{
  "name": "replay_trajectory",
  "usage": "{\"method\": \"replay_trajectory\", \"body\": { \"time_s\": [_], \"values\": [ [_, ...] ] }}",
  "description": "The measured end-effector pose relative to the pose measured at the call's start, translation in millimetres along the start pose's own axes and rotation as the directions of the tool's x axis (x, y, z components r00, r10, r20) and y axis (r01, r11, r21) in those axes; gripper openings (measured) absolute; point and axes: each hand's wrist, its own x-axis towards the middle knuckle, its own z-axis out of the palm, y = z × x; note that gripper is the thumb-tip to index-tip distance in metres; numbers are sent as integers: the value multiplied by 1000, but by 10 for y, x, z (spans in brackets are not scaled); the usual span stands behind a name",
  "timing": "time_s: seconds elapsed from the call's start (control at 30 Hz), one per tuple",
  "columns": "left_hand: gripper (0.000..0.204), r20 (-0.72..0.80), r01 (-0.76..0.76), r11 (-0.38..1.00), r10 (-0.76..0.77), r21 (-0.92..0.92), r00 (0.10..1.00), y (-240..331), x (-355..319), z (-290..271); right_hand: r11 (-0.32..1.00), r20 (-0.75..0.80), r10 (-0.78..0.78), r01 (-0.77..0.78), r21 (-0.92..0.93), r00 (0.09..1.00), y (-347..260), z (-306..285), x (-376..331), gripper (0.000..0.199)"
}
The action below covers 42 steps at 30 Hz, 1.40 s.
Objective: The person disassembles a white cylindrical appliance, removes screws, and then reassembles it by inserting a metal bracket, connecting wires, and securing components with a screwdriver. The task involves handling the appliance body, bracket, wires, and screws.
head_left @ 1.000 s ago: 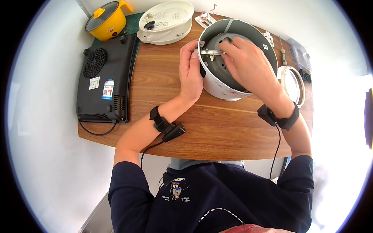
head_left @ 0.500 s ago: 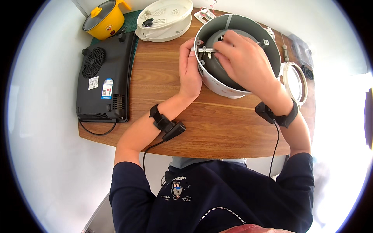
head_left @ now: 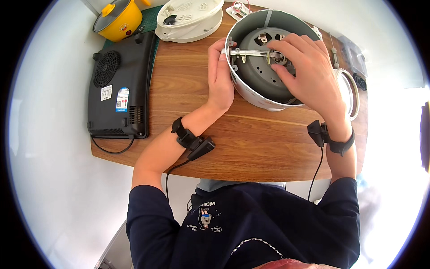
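Our left hand (head_left: 220, 78) clamps the outer wall of the round white-and-grey metal cooker shell (head_left: 264, 89), tipped on its side on the brown wooden worktop (head_left: 251, 143). Right hand (head_left: 309, 74) reaches inside, fingers on the thin metal bracket strip (head_left: 253, 54); how tight that grip is, we can't tell. Shell looks light, stiff, thin-edged, so hold the wall. Beside it: black flat induction hob (head_left: 118, 87); farther: white round lid (head_left: 190, 18), yellow small pot (head_left: 117, 19).

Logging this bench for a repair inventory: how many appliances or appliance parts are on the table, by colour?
Black: 1, the induction cooker
Yellow: 1, the small pot
White: 2, the cooker shell and the base cover
Total: 4
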Motion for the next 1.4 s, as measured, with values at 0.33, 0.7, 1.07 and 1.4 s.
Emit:
{"method": "replay_trajectory", "body": {
  "time_s": [0.33,0.7,1.07,1.4],
  "values": [
    [39,1,-6,1000,6,19,1000,-2,-6,-2,1000,20,12,-12,21,1000,121,1,-49,14],
    [40,-15,-34,999,34,-15,999,-17,-5,18,1000,-31,-26,26,-4,999,125,105,-10,8],
    [40,-26,-45,998,44,-38,999,-19,-1,7,1000,-54,-8,9,1,999,94,127,3,14],
    [37,-23,-125,957,136,260,991,-91,7,-74,999,-57,16,-13,52,998,104,154,-3,17]
  ]
}}
